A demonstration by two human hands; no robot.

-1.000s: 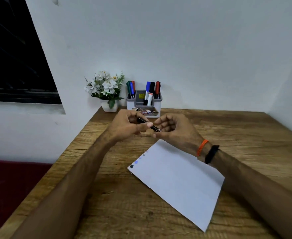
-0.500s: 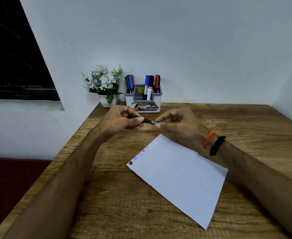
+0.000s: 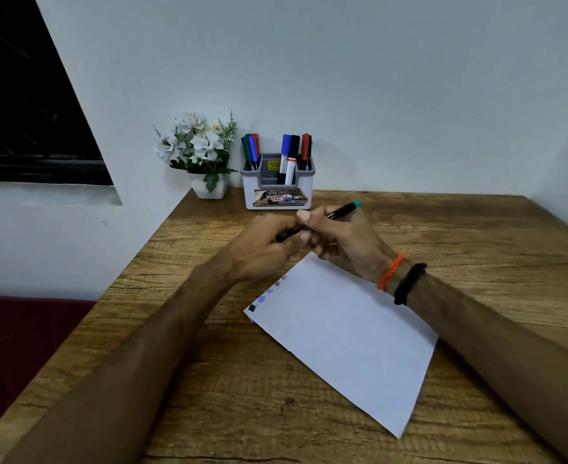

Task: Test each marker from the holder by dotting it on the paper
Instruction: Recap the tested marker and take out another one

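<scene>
Above the paper [image 3: 346, 333], both hands' fingers [image 3: 304, 216] grip 1 marker [image 3: 343, 209].

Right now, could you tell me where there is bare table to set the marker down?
Bare wood lies right of the paper, towards the wall corner, and between the paper and the near edge. It is crowded at the back left, where the flower pot and holder stand.
</scene>
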